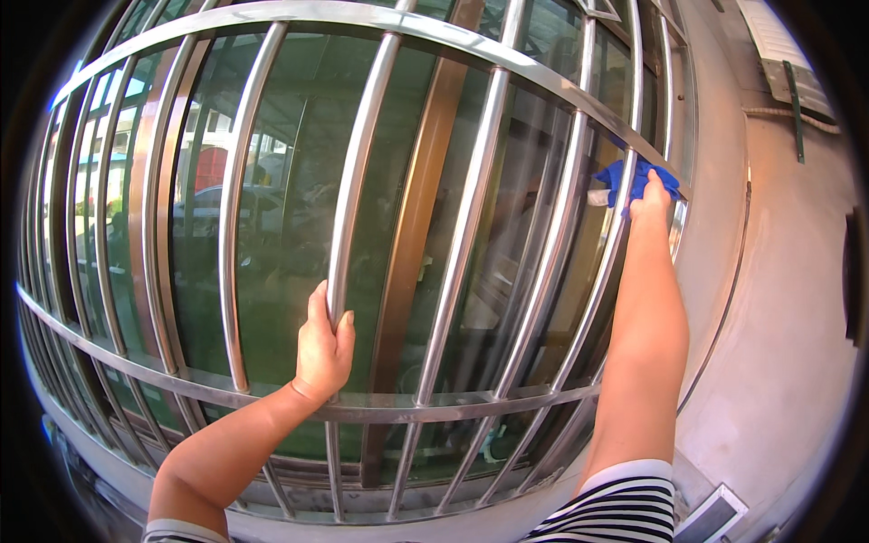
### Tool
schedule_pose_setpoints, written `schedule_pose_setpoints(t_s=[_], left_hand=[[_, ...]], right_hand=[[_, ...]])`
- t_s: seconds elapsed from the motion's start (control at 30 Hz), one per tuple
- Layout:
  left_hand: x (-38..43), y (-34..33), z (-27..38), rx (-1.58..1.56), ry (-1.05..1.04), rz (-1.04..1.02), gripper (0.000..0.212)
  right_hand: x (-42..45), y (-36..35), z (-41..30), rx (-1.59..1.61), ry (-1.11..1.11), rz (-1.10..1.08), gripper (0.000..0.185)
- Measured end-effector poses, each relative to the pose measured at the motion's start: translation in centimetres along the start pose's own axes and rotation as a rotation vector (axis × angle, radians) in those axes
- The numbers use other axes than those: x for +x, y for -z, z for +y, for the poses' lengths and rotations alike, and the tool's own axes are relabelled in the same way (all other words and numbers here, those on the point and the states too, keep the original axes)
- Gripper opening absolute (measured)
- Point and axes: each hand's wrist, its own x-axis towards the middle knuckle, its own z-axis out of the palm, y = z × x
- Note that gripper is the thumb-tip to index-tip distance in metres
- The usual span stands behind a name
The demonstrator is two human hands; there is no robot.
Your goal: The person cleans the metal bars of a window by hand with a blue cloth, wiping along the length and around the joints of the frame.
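My left hand (324, 349) is wrapped around a vertical stainless-steel bar (365, 136) of a window grille, a little above the lower flat rail (461, 409). At the upper right, my right hand (650, 195) holds a blue cloth (614, 178). The cloth is bunched around the bar (606, 271) near the right end, just under the upper rail (434, 26). A small pale piece (598, 197) shows at the cloth's left edge; I cannot tell what it is.
Behind the bars is green-tinted window glass (299, 224) with brown frame members (421, 183) and reflections of buildings and a car. A plastered wall (781, 271) stands to the right. A white unit (787, 47) on a bracket and a pale hose (791, 119) are high on it.
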Motion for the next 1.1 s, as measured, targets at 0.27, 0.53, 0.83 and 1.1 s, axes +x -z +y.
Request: schedule_pose_setpoints(t_s=[0.27, 0.53, 0.83, 1.1], left_hand=[[0.0, 0.2, 0.1, -0.012, 0.043, -0.027, 0.045], [0.1, 0.4, 0.6, 0.021, 0.019, -0.028, 0.047], [0.1, 0.3, 0.4, 0.024, -0.023, -0.002, 0.046], [0.1, 0.5, 0.4, 0.039, 0.0, -0.01, 0.047]], right_hand=[[-10.9, -1.6, 0.0, -0.761, 0.816, -0.006, 0.038], [-8.5, -4.8, 4.8, -0.181, 0.499, -0.368, 0.024], [-14.5, -5.2, 1.6, -0.772, 0.939, -0.101, 0.032], [-24.3, -11.3, 0.4, -0.718, 0.976, -0.321, 0.034]])
